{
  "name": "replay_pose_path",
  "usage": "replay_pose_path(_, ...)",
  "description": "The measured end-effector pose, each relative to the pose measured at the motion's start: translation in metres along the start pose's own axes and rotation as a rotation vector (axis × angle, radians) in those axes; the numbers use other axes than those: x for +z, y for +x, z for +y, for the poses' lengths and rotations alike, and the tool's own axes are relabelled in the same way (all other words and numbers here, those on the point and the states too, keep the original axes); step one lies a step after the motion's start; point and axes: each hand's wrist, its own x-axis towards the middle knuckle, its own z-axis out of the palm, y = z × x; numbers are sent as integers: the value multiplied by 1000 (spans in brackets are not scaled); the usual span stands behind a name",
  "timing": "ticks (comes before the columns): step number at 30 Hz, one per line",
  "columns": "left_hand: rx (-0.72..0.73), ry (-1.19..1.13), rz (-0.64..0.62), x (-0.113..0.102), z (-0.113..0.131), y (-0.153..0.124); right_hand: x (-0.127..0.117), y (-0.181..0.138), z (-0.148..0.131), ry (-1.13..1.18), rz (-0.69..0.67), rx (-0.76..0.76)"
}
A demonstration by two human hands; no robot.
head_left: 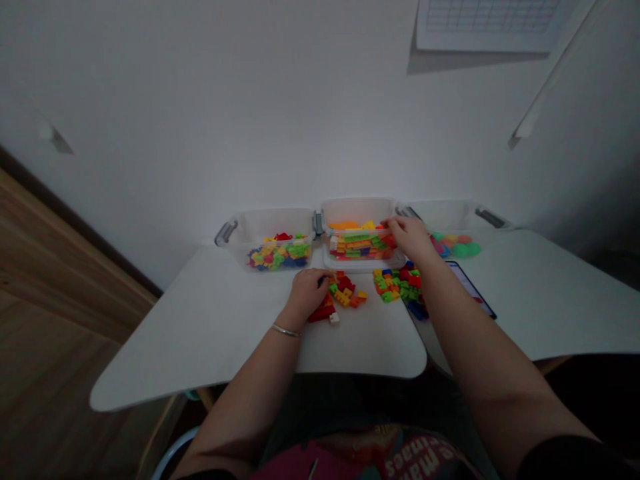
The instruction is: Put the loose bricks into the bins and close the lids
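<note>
My left hand (306,291) rests low over the table with its fingers curled. Under and beside it lie red building bricks (324,311), and a dark spot shows at its fingertips, too small to name. Just right of it is a loose pile of yellow, orange and red bricks (344,295). My right hand (411,236) reaches over the right side of the middle clear plastic box (360,208), fingertips together among the bricks (357,244) inside. Whatever those fingers grip is hidden. Below my right wrist sits another pile of mixed bricks (393,285).
A left clear box (274,219) holds several colourful toy pieces. The right clear box (453,212) has round translucent pieces. A phone (473,291) lies beside my right forearm. Two white tabletops (240,340) meet at a gap with rounded corners. The wall stands close behind the boxes.
</note>
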Motion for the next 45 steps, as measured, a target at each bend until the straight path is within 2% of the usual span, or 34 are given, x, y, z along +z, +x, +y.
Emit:
replay_pose_path(4,5,-2,6,0,1,0,-6,-13,-10,166,118,11)
replay_pose_path(6,5,-1,-6,-1,5,0,-5,-28,-20,209,208,-24)
replay_pose_path(8,3,8,-21,-3,9,-1,1,-48,-31,217,241,-72)
replay_pose_path(9,2,15,-25,-4,10,-1,6,-58,-35,217,213,-101)
replay_pose_path(12,-3,21,-24,-5,14,-2,22,-87,-45,173,-61,-208)
replay_pose_path(14,-4,16,-15,-5,14,-2,30,-100,-48,58,-214,-272)
replay_pose_path(16,-1,14,-5,-4,13,-2,33,-109,-51,-67,-285,-317)
replay_pose_path(21,-8,12,5,0,10,-1,30,-116,-50,-181,-302,-272)
replay_pose_path(28,-1,3,13,1,10,-1,35,-116,-40,-144,-366,-153)
replay_pose_path(36,0,6,14,2,10,0,41,-114,-35,-89,-373,-163)
replay_pose_path(40,11,3,10,2,9,0,41,-115,-32,22,-272,-142)
replay_pose_path(42,17,3,6,2,9,-1,37,-113,-32,135,-123,-127)
replay_pose_path(45,8,5,-3,1,8,-2,24,-102,-32,299,170,-89)
